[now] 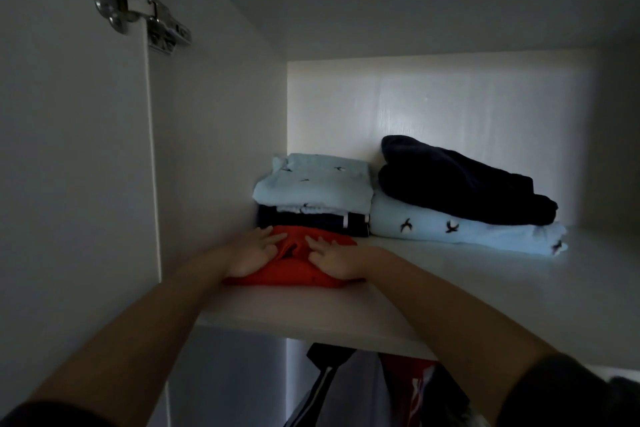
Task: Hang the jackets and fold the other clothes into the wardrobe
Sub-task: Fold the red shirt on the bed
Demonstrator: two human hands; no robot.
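With both grips released, your left hand [254,253] and right hand [334,258] press flat, equally near, on the folded red cloth garment [294,272], which lies crosswise near the white wardrobe shelf's [450,288] front-left edge, just in front of the stack of light-blue and navy folded clothes [311,181].

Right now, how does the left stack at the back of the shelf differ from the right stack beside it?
The left stack has light blue bird-print fabric over a dark garment; the right stack reverses that, dark on top. The left stack is squared and neat; the right stack's top piece slumps loosely. Both sit side by side on one shelf.
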